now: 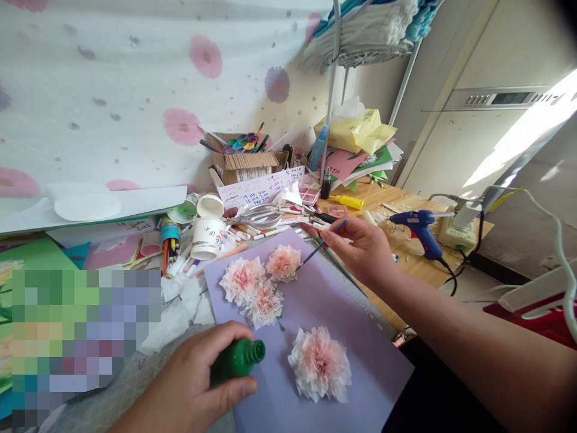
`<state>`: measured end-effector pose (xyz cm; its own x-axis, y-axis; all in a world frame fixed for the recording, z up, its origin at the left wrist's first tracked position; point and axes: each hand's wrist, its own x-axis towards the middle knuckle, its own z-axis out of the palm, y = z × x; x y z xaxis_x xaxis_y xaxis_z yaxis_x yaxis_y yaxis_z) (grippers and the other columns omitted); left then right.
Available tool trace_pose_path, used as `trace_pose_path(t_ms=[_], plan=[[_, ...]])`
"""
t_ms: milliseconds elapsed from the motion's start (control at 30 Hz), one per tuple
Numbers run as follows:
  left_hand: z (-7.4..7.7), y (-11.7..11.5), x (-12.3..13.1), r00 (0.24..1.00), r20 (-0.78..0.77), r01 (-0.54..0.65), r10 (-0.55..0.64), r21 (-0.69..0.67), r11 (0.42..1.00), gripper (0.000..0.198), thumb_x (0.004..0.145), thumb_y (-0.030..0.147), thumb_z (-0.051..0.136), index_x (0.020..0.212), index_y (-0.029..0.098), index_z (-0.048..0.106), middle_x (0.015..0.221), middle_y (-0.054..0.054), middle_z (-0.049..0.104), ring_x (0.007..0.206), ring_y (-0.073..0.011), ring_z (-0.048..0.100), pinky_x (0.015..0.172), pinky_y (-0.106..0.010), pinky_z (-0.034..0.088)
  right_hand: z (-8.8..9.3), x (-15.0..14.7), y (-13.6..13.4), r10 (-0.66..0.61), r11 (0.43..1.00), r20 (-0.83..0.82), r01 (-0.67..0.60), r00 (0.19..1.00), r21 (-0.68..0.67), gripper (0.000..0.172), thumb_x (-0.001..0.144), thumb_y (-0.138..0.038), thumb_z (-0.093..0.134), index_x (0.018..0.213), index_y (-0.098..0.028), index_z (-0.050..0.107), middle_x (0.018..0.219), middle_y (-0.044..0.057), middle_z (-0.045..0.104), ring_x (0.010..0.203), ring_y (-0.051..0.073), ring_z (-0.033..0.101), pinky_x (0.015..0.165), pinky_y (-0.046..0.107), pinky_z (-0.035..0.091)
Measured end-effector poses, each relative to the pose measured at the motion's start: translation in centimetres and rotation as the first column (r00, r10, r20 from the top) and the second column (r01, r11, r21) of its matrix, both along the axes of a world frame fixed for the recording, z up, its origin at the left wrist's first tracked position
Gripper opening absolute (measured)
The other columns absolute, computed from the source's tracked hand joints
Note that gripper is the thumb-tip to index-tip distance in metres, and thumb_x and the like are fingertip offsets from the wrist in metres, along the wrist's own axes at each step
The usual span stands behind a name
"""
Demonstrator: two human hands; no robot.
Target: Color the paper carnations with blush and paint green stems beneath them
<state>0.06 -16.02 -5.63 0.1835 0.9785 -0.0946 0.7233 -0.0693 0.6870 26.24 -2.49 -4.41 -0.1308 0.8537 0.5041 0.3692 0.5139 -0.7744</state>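
Left hand (196, 364): wrapped around a bottle (234, 359), uncapped, held tilted by the left edge of the sheet (374, 367), apparently so that its mouth is kept within reach of the brush (315, 252). Right hand (360, 246): brush pinched in the fingertips, seemingly for fine control; tip held at the upper-right flower (283, 263), contact not discernible. Three flowers (264, 300) grouped above, one (321, 364) placed apart below.

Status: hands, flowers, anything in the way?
Left hand gripping open green bottle. Right hand pinching thin blue stick, tip by a flower. Four flowers on purple sheet. Paper cup crowds sheet's far-left corner.
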Motion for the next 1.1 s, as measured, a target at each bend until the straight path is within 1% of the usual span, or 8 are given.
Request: trace_pose_path(t_ms=[167,367,500,633,800,867,933,1100], plan=[[-0.1,0.0,-0.1,1.000,-0.013,0.022,-0.022,0.009,1.000,0.028,0.073,0.051,0.072,0.091,0.029,0.070,0.081,0.004,0.076,0.075,-0.0221,0.068,0.068,-0.023,0.049,0.0,0.0,0.1,-0.044,0.999,0.050,0.043,0.998,0.023,0.019,0.083,-0.033,0.062,0.068,-0.021,0.059,0.069,0.005,0.070,0.066,0.020,0.064,0.064,0.031,0.046],[0.2,0.0,0.0,1.000,-0.025,0.000,-0.001,-0.008,1.000,0.027,0.072,0.049,0.073,0.091,0.029,0.071,0.084,0.005,0.076,0.078,-0.0226,0.069,0.069,-0.023,0.049,-0.2,-0.3,0.0,0.015,1.000,0.021,-0.015,1.000,0.001,0.017,0.083,-0.030,0.062,0.070,-0.021,0.058,0.078,0.007,0.074,0.077,0.023,0.068,0.069,0.033,0.050],[0.0,0.0,0.0,1.000,-0.018,0.000,0.000,0.009,1.000,0.029,0.072,0.052,0.072,0.089,0.029,0.071,0.083,0.005,0.077,0.077,-0.0227,0.069,0.068,-0.023,0.049,-0.2,-0.4,-0.2,0.016,1.000,0.010,-0.016,1.000,0.021,0.016,0.083,-0.029,0.064,0.069,-0.022,0.061,0.073,0.005,0.073,0.076,0.022,0.068,0.067,0.032,0.050],[-0.2,0.0,-0.1,1.000,-0.017,-0.015,0.015,0.014,1.000,0.028,0.072,0.050,0.074,0.090,0.029,0.071,0.082,0.005,0.077,0.077,-0.0225,0.069,0.068,-0.023,0.049,0.0,-0.1,-0.1,0.003,0.999,-0.006,-0.003,1.000,0.036,0.018,0.082,-0.030,0.066,0.067,-0.021,0.061,0.069,0.004,0.070,0.074,0.021,0.067,0.067,0.032,0.050],[-0.3,0.0,-0.2,1.000,-0.014,-0.003,0.003,0.023,1.000,0.029,0.072,0.052,0.073,0.090,0.029,0.071,0.081,0.005,0.076,0.076,-0.0220,0.069,0.068,-0.022,0.049,0.1,0.3,0.2,0.019,0.999,-0.121,-0.022,0.992,-0.024,0.018,0.081,-0.032,0.067,0.068,-0.021,0.060,0.066,0.003,0.066,0.069,0.020,0.066,0.062,0.030,0.048],[-0.2,0.1,-0.2,1.000,-0.007,0.000,0.000,0.023,1.000,0.029,0.071,0.051,0.074,0.089,0.029,0.071,0.081,0.006,0.075,0.075,-0.0215,0.069,0.068,-0.022,0.048,0.2,0.4,0.1,0.026,0.997,-0.175,-0.038,0.984,-0.067,0.017,0.081,-0.032,0.066,0.069,-0.021,0.060,0.064,0.002,0.066,0.063,0.018,0.063,0.058,0.029,0.046],[-0.1,0.1,-0.1,1.000,0.005,0.005,-0.005,0.027,1.000,0.028,0.071,0.052,0.074,0.088,0.029,0.071,0.079,0.006,0.074,0.074,-0.0211,0.068,0.067,-0.021,0.047,0.4,0.2,-0.3,0.033,0.996,-0.220,-0.051,0.975,-0.079,0.016,0.079,-0.031,0.067,0.069,-0.020,0.062,0.062,0.001,0.066,0.059,0.016,0.060,0.056,0.028,0.045],[-0.3,-0.1,0.0,0.999,0.037,0.018,-0.019,0.038,0.999,0.026,0.073,0.049,0.074,0.087,0.028,0.070,0.076,0.006,0.071,0.071,-0.0196,0.066,0.065,-0.021,0.045,1.3,-0.3,-1.5,0.122,0.983,-0.347,-0.162,0.930,-0.089,0.014,0.076,-0.029,0.070,0.068,-0.020,0.062,0.058,-0.002,0.064,0.054,0.013,0.059,0.055,0.026,0.046]])
